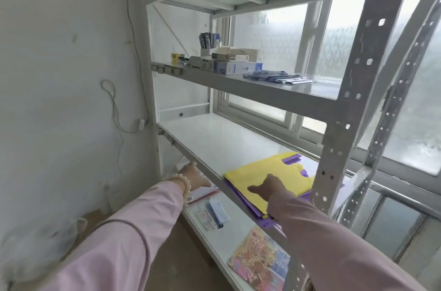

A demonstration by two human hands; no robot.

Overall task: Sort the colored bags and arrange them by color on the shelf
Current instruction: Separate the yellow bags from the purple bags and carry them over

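You face a grey metal shelf unit [262,97]: boxes [236,65] and foil packets [279,77] line its upper tier, yellow bags [260,171] atop purple bags [241,197] lie flat on the middle, a colourful booklet [260,257] and pen [216,218] below.

Your yellow bag [262,171] lies flat on the white middle shelf [214,138], near its front edge and toward the right-hand post. It's on top of the stack, smooth, with its cut-out handles pointing toward the window. Under it you've got the purple bags [241,196], their edges peeking out along the front and left side of the yellow, and purple handle ends [292,159] showing through the cut-outs at the back. The stack sits skewed to the shelf edge.
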